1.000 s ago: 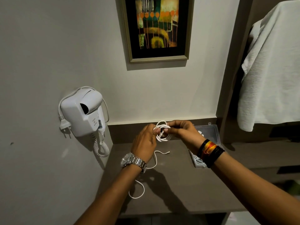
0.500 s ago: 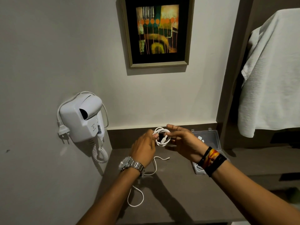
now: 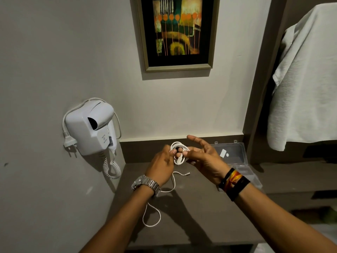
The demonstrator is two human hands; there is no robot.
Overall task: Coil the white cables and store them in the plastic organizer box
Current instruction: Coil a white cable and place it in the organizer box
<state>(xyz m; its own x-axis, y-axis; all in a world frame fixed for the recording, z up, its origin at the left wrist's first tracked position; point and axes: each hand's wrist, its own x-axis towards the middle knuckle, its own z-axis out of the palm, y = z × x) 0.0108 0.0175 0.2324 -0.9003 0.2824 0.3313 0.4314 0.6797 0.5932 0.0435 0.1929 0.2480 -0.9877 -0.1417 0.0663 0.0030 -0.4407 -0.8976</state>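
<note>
A small coil of white cable (image 3: 179,154) is held up above the brown counter (image 3: 191,221), between both hands. My left hand (image 3: 161,168) pinches the coil's left side. My right hand (image 3: 204,157) grips its right side with thumb and lower fingers, the index finger stretched out. A second white cable (image 3: 156,203) lies loose on the counter under my left wrist, its plug end (image 3: 187,173) pointing right. The clear plastic organizer box (image 3: 235,157) sits open at the back right, partly hidden by my right wrist.
A white wall-mounted hair dryer (image 3: 91,128) with a curly cord and dangling plug hangs on the left wall. A framed picture (image 3: 177,32) is above the counter. A white towel (image 3: 306,79) hangs at the right, beyond a brown partition.
The coil has dropped slightly and my right hand's fingers have spread, the index finger now extended. The view has tilted a little, with the counter showing more.
</note>
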